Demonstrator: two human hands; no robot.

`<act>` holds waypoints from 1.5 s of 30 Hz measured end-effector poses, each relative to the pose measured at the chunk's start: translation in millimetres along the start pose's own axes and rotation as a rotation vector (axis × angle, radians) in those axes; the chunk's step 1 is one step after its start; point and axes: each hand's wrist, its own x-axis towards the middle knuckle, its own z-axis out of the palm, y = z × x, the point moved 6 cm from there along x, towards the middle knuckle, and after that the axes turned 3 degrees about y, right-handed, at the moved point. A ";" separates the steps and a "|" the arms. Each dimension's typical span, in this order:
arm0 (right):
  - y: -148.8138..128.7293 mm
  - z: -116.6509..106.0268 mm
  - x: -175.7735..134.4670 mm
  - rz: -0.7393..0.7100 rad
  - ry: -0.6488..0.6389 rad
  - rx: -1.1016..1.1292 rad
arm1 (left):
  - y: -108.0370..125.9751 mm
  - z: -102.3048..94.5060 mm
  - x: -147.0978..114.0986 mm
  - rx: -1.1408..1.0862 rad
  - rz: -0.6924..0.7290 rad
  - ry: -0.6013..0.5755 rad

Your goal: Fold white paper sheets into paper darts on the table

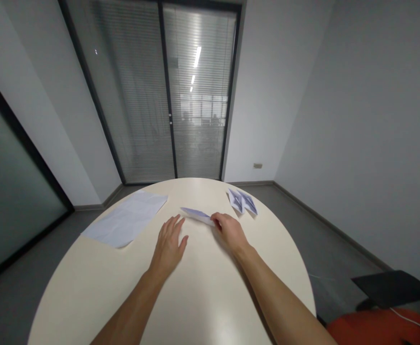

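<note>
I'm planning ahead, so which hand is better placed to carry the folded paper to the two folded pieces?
Probably your right hand: it pinches the folded paper at its right end and is nearer the two folded pieces. Your left hand looks open near the other end.

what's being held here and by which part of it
The right hand holds a folded paper by its right end; the left hand is open and grips nothing.
</note>
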 end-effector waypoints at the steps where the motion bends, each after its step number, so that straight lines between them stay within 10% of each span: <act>1: 4.2 -2.6 0.7 0.040 0.019 -0.032 | -1.5 2.3 -1.5 -0.019 0.001 -0.005; 28: 45.9 37.0 16.2 0.179 0.028 -0.072 | -5.8 16.8 -12.1 -0.131 -0.025 -0.179; 39: 5.4 10.8 0.8 0.046 0.057 -0.077 | -40.3 -21.7 -6.2 0.486 -0.300 -0.083; 45: -4.4 14.6 -3.3 0.026 -0.002 0.015 | -58.2 -25.8 -12.9 0.622 -0.482 -0.223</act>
